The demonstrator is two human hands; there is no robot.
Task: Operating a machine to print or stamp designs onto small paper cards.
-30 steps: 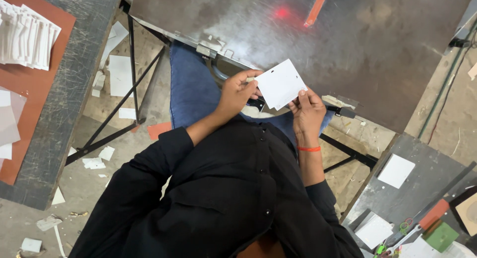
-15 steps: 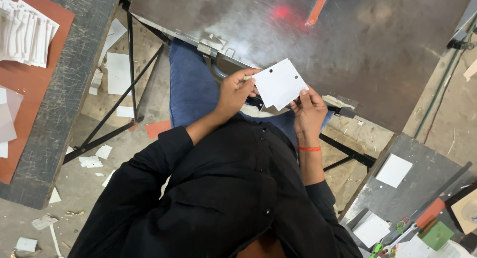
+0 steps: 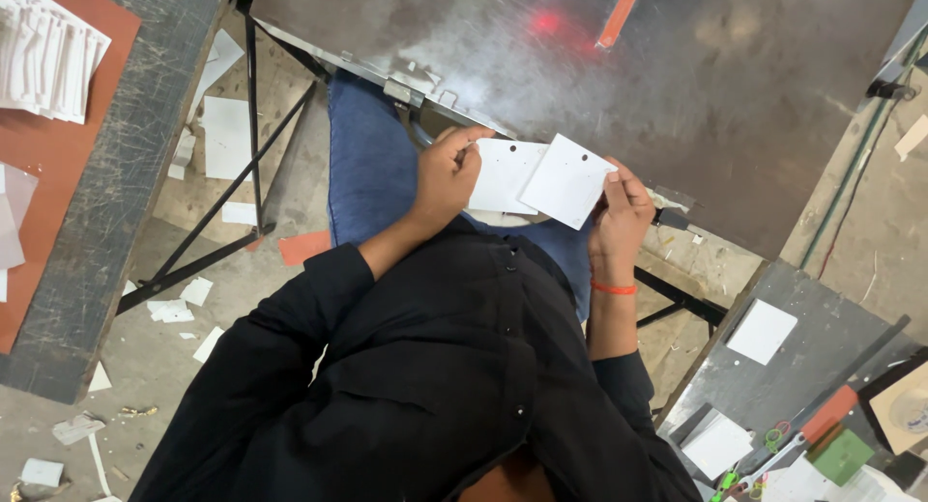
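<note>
I look straight down on my black shirt and blue trousers. My left hand (image 3: 447, 173) pinches a white square card (image 3: 501, 175) by its left edge. My right hand (image 3: 621, 215), with an orange band on the wrist, holds a second white card (image 3: 566, 180) that overlaps the first one. Both cards have a small punched hole near a corner. They hover at the near edge of a scratched metal table (image 3: 677, 67).
A red light spot (image 3: 547, 22) and an orange bar (image 3: 619, 14) lie on the metal table. A brown board with stacked white cards (image 3: 48, 53) sits left. A grey side table (image 3: 822, 367) at right carries white cards, scissors and a green block. Paper scraps litter the floor.
The single stack of cards I held has come apart into two, one in each hand, and they have fanned sideways. My hands stay at the table's edge.
</note>
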